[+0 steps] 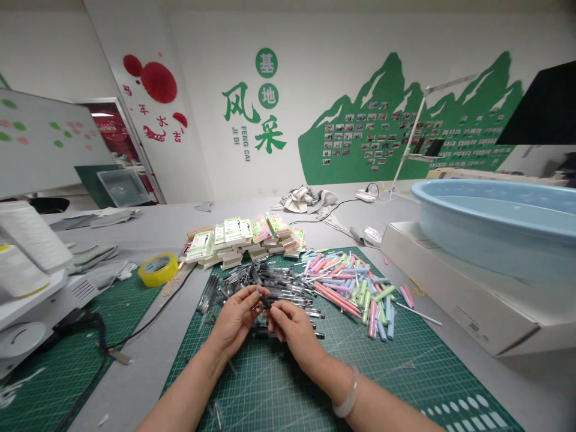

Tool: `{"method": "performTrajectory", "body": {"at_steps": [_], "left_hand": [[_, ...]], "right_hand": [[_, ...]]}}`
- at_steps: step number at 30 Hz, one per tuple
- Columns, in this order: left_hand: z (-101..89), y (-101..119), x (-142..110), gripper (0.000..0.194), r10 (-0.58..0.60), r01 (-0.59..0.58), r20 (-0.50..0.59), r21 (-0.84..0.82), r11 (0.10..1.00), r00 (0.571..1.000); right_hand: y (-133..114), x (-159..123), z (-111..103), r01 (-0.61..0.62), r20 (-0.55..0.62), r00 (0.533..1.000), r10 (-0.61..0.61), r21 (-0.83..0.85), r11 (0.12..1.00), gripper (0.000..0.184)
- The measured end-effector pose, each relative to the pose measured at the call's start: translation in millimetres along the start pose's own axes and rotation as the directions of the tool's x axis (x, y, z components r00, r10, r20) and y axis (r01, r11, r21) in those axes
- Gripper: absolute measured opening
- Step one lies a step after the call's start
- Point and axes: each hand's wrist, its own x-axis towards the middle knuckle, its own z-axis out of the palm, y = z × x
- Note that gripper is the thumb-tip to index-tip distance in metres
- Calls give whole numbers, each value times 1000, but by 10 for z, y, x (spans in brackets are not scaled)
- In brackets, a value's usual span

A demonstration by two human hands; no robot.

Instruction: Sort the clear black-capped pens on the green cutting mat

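The two hands are close together over the green cutting mat [360,384], fingertips nearly meeting, the left hand [238,318] and the right hand [294,330] both pinching a small dark piece [266,302] that is mostly hidden by the fingers. Just beyond them lies a loose heap of black pens [292,289], some sticking out to the right behind the right hand. Beside that heap, to its right, is a pile of pink, purple, green and blue pens [346,282], and behind the black ones small printed boxes [234,233] are stacked untidily. A pale bangle [347,391] circles the right wrist. On the grey tabletop [150,348], a yellow tape roll [158,270] lies to the left; to the right, a blue tub [477,225] rests on a white carton [463,288]
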Motion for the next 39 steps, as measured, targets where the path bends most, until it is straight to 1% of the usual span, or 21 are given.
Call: {"method": "performTrajectory", "body": {"at_steps": [2,4,6,10,18,21,22,24,26,27,29,32,34,36,38,39], "left_hand": [[-6,-8,4,17,-7,7,-8,-2,1000,1000],[-12,-17,8,17,-14,14,-19,-3,1000,1000],[-13,-21,8,17,-12,12,-17,-9,1000,1000],[-7,-21,3,16,-6,6,-5,-22,1000,1000],[-9,-5,-6,14,30,-30,19,-17,999,999],[46,4,-32,20,36,-36,6,-19,999,999],[72,1,-42,24,35,-35,13,-10,999,999],[117,-15,-58,31,22,-25,58,38,999,998],[129,-37,-54,32,1,-13,104,120,993,995],[116,-45,-41,30,2,-17,98,156,988,995],[51,-46,1,25,45,-49,23,177,983,999],[-72,-21,68,26,127,-113,-135,106,988,983],[-106,-14,82,31,131,-118,-180,79,990,975],[-79,-27,67,36,91,-74,-144,115,991,985],[-32,-38,47,38,41,-27,-63,209,978,997],[-23,-33,45,39,33,-23,-32,265,964,999]], "right_hand": [[9,8,-3,10,-43,999,-9,25,1000,17],[16,14,-12,18,-71,997,-16,24,1000,19],[17,14,-20,12,-38,999,-12,3,1000,16],[13,1,-18,-7,18,1000,7,2,1000,20],[3,-3,-6,-11,38,999,11,16,1000,23],[-11,-1,3,-1,34,999,-1,36,999,23],[-16,0,5,5,31,1000,-6,44,999,24],[-25,2,8,16,22,1000,-17,60,998,25],[-24,6,7,18,19,1000,-19,73,997,26],[-18,9,7,13,23,1000,-14,81,997,25],[5,16,7,-18,41,999,14,102,995,22],[51,19,11,-56,43,998,52,116,992,20],[69,18,14,-51,28,998,48,109,993,20],[69,16,16,-37,23,999,35,102,994,20],[53,16,14,-28,24,999,26,92,995,20],[42,17,11,-25,17,1000,24,85,996,19]]}}
